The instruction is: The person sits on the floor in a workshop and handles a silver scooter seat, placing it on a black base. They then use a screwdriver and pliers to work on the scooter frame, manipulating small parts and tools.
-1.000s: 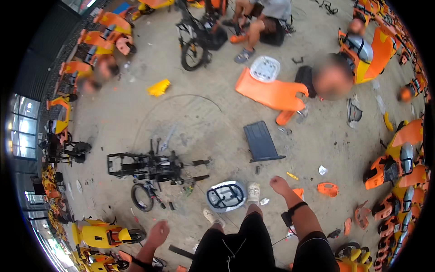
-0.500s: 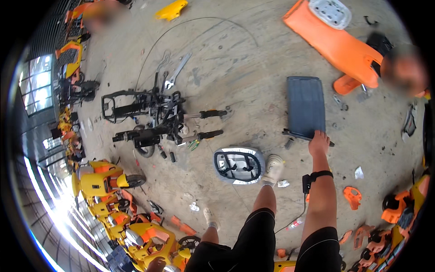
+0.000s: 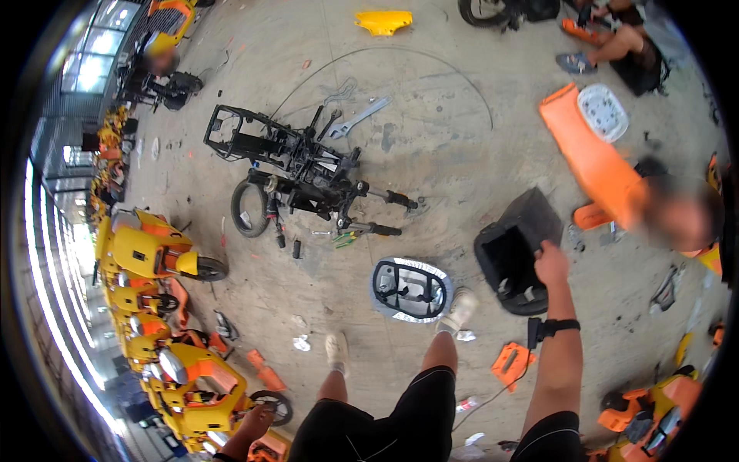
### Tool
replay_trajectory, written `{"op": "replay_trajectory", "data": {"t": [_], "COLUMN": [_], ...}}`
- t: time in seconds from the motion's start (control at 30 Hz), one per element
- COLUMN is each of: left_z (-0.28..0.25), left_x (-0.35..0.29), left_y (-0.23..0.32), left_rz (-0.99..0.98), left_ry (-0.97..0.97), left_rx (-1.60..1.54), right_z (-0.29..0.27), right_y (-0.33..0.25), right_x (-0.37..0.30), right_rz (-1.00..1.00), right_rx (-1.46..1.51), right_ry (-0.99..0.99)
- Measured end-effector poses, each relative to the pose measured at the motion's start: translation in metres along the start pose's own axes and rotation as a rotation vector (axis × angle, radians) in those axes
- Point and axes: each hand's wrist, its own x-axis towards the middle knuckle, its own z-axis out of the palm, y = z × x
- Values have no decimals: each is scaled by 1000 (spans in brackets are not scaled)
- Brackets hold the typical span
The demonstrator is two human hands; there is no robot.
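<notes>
My right hand (image 3: 551, 263) is closed on the rim of a dark grey plastic box (image 3: 537, 213), to the right of my feet. The box leans with its black hollow mouth toward me. My left hand (image 3: 256, 422) hangs low at the left, above the yellow scooters, with loosely bent fingers and nothing seen in it. By my right shoe lies a scooter seat (image 3: 412, 289), underside up, showing a black frame. A stripped black scooter frame (image 3: 300, 165) with fork tubes lies on the floor ahead, left of the box.
Beyond the frame lies an adjustable wrench (image 3: 360, 118). Yellow scooters (image 3: 154, 250) line the left. An orange body panel (image 3: 589, 150) and white tray (image 3: 603, 112) lie at the right. A person (image 3: 627, 50) crouches far right; another person (image 3: 677, 212) is nearer.
The box has tipped, its mouth now turned toward me, with my right hand still on its rim. My left hand has come further into view. The view has shifted, showing a crouching person.
</notes>
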Motion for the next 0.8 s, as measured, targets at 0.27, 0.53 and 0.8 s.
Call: {"op": "replay_trajectory", "data": {"t": [0.27,0.53,0.8], "left_z": [1,-32,7], "left_x": [86,217,163], "left_y": [-57,-233,-597], "left_rz": [208,320,336], "left_ry": [-103,-7,-114], "left_rx": [-80,-421,579], "right_z": [-12,136,348], "right_y": [-160,-275,-400], "right_x": [-174,-272,-300], "right_rz": [-39,-56,88], "right_rx": [209,627,833], "right_ry": [-70,-124,-392]}}
